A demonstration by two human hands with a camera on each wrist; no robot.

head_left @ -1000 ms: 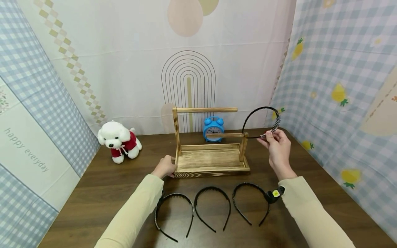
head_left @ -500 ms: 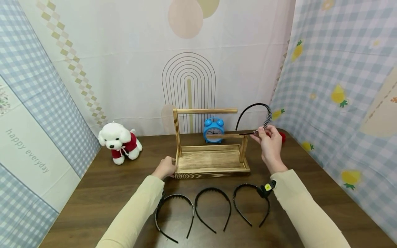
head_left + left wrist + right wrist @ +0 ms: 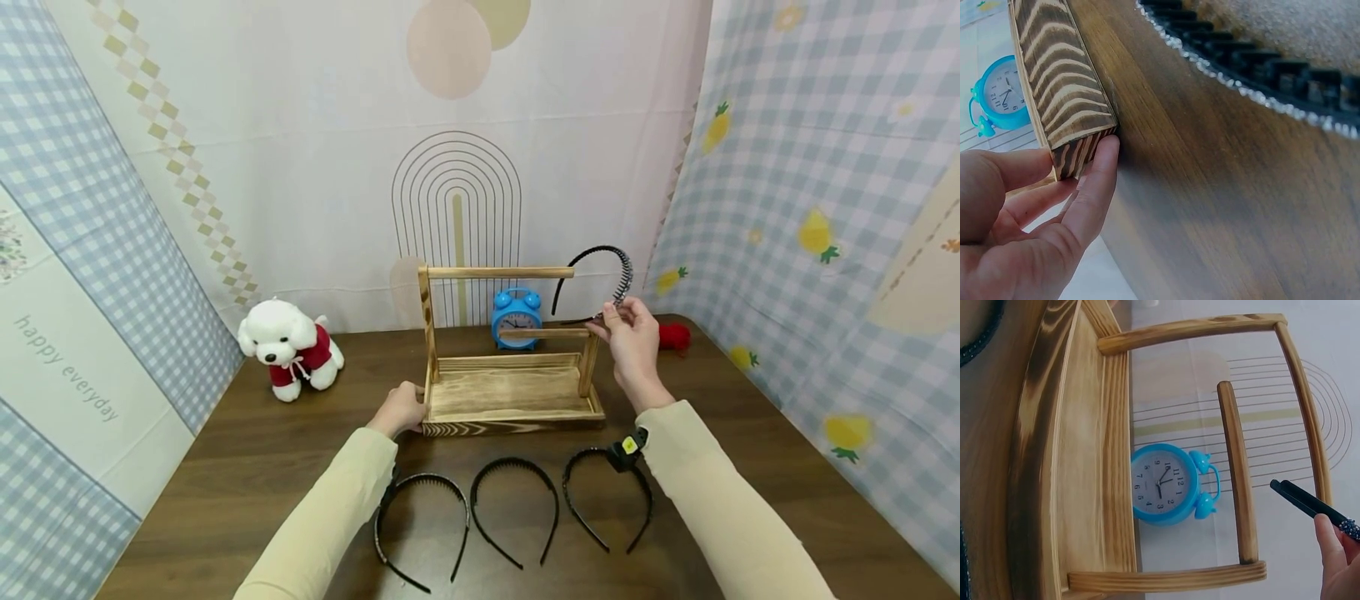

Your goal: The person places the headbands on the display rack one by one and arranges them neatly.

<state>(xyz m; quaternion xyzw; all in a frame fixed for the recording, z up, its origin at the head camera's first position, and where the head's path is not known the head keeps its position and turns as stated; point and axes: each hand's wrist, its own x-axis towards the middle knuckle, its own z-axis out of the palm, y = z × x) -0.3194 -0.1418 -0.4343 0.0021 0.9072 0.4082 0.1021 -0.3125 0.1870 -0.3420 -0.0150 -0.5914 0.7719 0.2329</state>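
A wooden stand [image 3: 517,427] has a shallow tray and two horizontal bars at different heights, each fixed at one end. My left hand [image 3: 401,408] grips the tray's front left corner; the left wrist view shows thumb and fingers on the patterned corner [image 3: 1085,140]. My right hand [image 3: 633,346] pinches a black toothed headband [image 3: 627,271] with sparkling trim near one end. It is held upright at the stand's right side, its arc overlapping the upper bar's free end in the head view. In the right wrist view, the headband's tips [image 3: 1304,499] point toward the bars.
Three more headbands lie in front of the stand: left [image 3: 377,525], middle [image 3: 513,460] and right [image 3: 567,492]. Behind it stands a blue alarm clock [image 3: 517,321]. A white plush dog [image 3: 288,346] sits at left; a red object [image 3: 673,337] lies at the back right.
My right hand has moved left and slightly up with the headband, bringing it over the stand's right end. The red object has come into view behind that hand. My left hand stays put.
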